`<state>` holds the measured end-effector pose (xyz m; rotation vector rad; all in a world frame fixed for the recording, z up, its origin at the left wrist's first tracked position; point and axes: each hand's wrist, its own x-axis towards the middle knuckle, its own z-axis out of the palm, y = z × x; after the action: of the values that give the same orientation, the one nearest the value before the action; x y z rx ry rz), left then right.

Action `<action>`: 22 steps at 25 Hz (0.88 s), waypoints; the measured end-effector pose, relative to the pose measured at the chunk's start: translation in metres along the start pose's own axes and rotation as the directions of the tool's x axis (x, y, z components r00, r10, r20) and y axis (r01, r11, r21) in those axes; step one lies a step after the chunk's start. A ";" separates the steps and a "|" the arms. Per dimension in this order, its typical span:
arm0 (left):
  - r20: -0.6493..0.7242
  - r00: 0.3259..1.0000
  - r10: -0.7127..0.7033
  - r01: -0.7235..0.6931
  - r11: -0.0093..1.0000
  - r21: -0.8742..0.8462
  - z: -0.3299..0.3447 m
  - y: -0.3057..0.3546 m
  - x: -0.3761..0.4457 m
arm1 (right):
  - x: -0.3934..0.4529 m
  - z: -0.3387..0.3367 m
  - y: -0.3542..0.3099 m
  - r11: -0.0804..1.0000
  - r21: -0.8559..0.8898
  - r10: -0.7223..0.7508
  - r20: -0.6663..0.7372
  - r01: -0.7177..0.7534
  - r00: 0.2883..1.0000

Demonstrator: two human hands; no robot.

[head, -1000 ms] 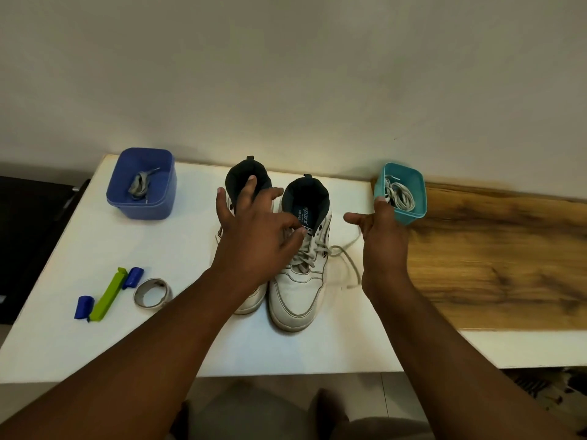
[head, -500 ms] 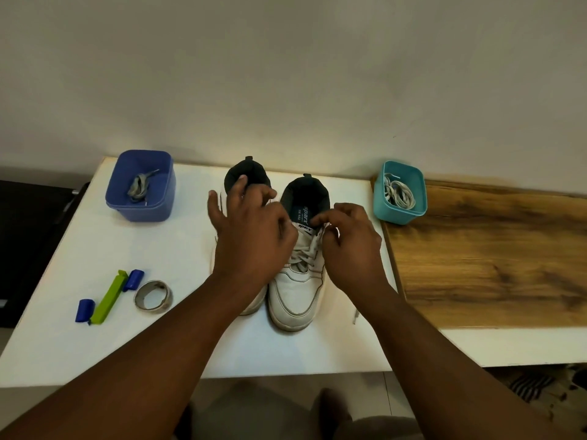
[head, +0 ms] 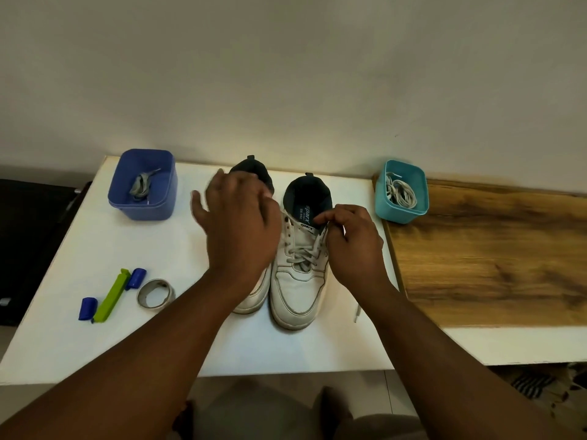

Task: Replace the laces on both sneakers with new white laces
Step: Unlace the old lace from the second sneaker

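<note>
Two white high-top sneakers stand side by side on the white table [head: 178, 338], toes toward me. The right sneaker [head: 298, 290] has a pale lace [head: 300, 252] crossed through its eyelets. My right hand [head: 352, 246] pinches that lace at the upper right eyelets; a lace end [head: 356, 313] lies on the table by the shoe. My left hand [head: 238, 227] hovers, blurred, over the left sneaker [head: 251, 300] with fingers spread, hiding most of it. A teal tub [head: 401, 209] at the back right holds coiled white laces [head: 401, 192].
A blue tub [head: 143, 206] at the back left holds a grey lace [head: 139, 184]. A green clip with blue ends [head: 111, 295] and a tape roll [head: 155, 294] lie at the front left. A wooden board [head: 495, 255] covers the table's right side.
My right hand came back from beside the teal tub to the right sneaker's upper eyelets and took hold of the lace. My left hand lifted and shifted slightly left.
</note>
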<state>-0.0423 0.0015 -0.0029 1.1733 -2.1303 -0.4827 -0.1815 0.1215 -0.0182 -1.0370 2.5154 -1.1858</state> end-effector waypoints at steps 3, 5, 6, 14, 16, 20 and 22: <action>0.072 0.996 0.051 -0.055 0.997 0.061 -0.002 0.000 0.001 | 0.002 0.003 0.002 0.997 0.065 0.035 0.008 -0.035 0.999; 0.225 0.952 0.205 -0.239 0.961 0.135 0.008 0.001 -0.007 | 0.002 0.004 0.003 0.998 0.050 0.030 0.013 -0.031 0.999; 0.274 0.928 0.251 -0.302 0.939 0.164 0.013 0.001 -0.010 | 0.002 0.005 0.004 0.999 0.033 0.024 0.014 -0.024 1.000; -0.047 0.998 -0.036 0.038 0.999 0.030 -0.006 -0.003 0.006 | 0.004 0.002 0.002 0.998 0.032 0.053 0.007 -0.053 0.999; 0.083 0.996 0.021 -0.029 0.995 0.092 -0.003 -0.002 0.000 | 0.004 0.004 0.003 0.998 0.040 0.050 0.009 -0.051 0.999; 0.314 0.910 0.272 -0.331 0.931 0.153 0.013 0.001 -0.007 | 0.005 0.005 0.007 0.999 0.022 0.033 0.009 -0.033 0.999; 0.302 0.922 0.241 -0.296 0.943 0.152 0.010 -0.002 -0.004 | 0.004 0.005 0.007 1.000 0.008 0.016 0.007 -0.016 1.000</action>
<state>-0.0465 0.0040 -0.0125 0.9316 -2.5881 -0.3342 -0.1858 0.1188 -0.0259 -1.0157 2.5062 -1.1852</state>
